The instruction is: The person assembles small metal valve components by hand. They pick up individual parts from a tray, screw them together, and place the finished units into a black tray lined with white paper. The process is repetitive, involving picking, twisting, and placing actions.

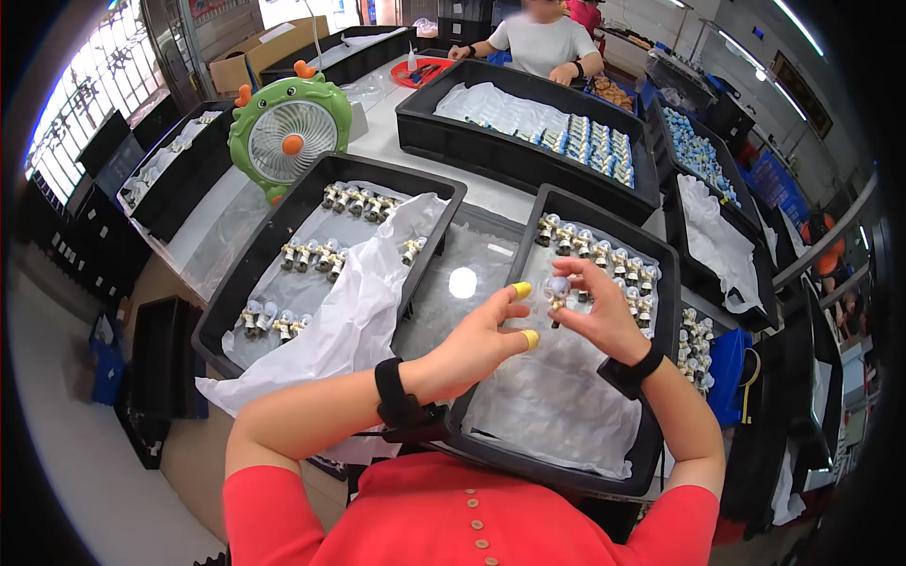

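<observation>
My right hand point(599, 316) pinches a small metal valve part with a pale cap point(557, 292) over the right black tray point(661, 283). My left hand point(486, 340) hovers just left of the part, fingers spread, with yellow finger cots on thumb and forefinger, holding nothing. Two rows of similar valve parts point(595, 250) stand at the far end of this tray on clear plastic sheet. The left black tray point(283, 217) holds several more valve parts point(316, 255), partly covered by a crumpled white plastic sheet point(354, 311).
A green cartoon desk fan point(288, 132) stands behind the left tray. A large black tray with blue-white parts point(528, 127) lies further back, with another person in a white shirt point(543, 42) seated beyond it. More black trays point(708, 160) line the right side.
</observation>
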### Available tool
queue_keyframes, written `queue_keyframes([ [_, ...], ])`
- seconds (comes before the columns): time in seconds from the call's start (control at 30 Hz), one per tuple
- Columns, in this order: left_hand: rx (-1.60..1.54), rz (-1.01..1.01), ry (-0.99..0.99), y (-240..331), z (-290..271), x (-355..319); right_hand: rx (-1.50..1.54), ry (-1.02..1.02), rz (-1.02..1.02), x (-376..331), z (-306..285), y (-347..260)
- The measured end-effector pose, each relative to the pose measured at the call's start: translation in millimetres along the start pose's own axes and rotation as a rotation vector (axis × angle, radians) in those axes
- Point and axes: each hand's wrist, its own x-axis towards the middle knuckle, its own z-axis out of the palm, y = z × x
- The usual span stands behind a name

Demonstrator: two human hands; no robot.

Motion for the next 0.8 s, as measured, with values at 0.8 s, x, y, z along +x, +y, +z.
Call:
queue_keyframes([
  [0.8,-0.548,-0.104,-0.195,-42.5,-21.5,34.9,0.052,-0.156,-0.027,-20.7,17.5,-2.6],
])
